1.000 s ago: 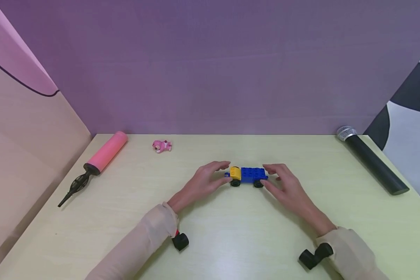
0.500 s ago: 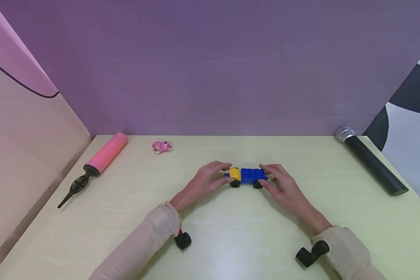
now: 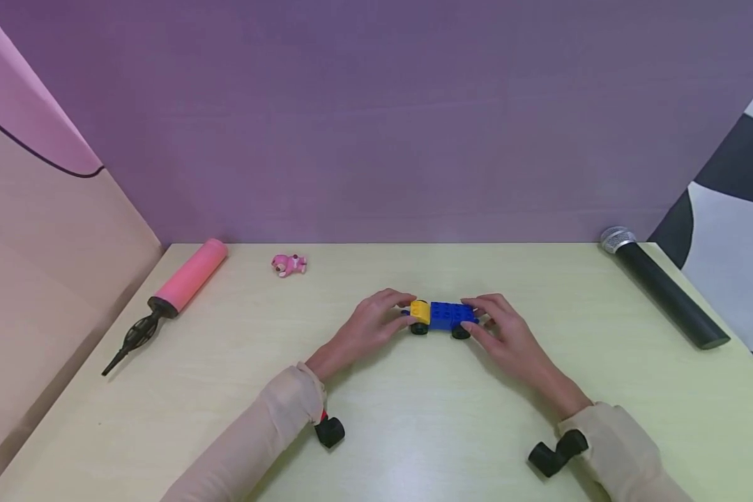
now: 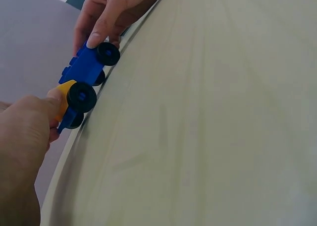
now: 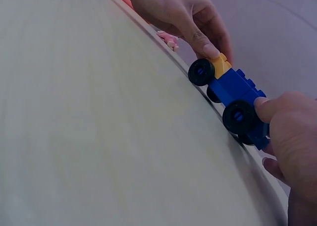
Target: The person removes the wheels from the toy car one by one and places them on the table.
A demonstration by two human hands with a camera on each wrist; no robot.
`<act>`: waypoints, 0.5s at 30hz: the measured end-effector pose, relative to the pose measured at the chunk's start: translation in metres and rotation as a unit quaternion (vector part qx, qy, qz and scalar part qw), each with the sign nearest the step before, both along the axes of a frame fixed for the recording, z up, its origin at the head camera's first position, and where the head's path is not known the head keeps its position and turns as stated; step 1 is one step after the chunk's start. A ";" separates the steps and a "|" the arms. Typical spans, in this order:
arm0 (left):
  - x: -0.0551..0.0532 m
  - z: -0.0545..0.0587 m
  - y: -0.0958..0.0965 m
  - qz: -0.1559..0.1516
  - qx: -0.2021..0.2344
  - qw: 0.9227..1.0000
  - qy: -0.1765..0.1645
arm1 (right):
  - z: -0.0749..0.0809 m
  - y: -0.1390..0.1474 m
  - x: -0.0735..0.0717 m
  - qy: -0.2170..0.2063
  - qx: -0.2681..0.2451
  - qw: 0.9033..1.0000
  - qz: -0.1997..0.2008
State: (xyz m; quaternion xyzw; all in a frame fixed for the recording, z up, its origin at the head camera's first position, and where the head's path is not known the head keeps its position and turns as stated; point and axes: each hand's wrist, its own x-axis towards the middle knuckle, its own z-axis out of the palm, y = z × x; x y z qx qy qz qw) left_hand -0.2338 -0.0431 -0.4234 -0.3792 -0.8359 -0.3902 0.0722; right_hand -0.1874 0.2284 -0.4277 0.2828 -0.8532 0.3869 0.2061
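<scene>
A small toy truck (image 3: 444, 316) made of bricks, with a yellow front block, a blue bed and black wheels, stands on the table between the two hands. My left hand (image 3: 367, 325) pinches its yellow front end, thumb on the near side. At the blue rear end my right hand (image 3: 508, 337) grips the truck between thumb and fingers. In the left wrist view the thumb of the left hand (image 4: 22, 129) presses the yellow block (image 4: 64, 97). The right wrist view shows the right thumb on the blue bricks (image 5: 230, 86); the other fingertips are mostly hidden behind the truck.
A pink balloon pump (image 3: 191, 277) with a black nozzle lies at the left. Near the back edge lies a small pink bear figure (image 3: 288, 265). A black microphone (image 3: 668, 293) rests at the right. A purple wall (image 3: 376, 125) rises behind the table (image 3: 389, 432).
Both hands have closed in on the truck; the right hand has moved a little left and its fingers now grip the rear. The truck has hardly moved.
</scene>
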 end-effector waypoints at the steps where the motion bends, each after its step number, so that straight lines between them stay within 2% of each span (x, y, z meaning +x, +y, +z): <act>1: 0.000 0.000 0.000 -0.001 0.001 1.000 0.003 | 0.000 0.000 0.000 0.000 0.001 1.000 -0.001; 8: 0.001 0.001 -0.001 -0.007 0.012 1.000 0.016 | 0.004 -0.001 0.003 0.008 0.001 1.000 -0.010; 15: 0.002 0.003 -0.002 -0.012 0.029 0.999 0.037 | 0.006 -0.002 0.006 0.034 -0.013 0.999 -0.009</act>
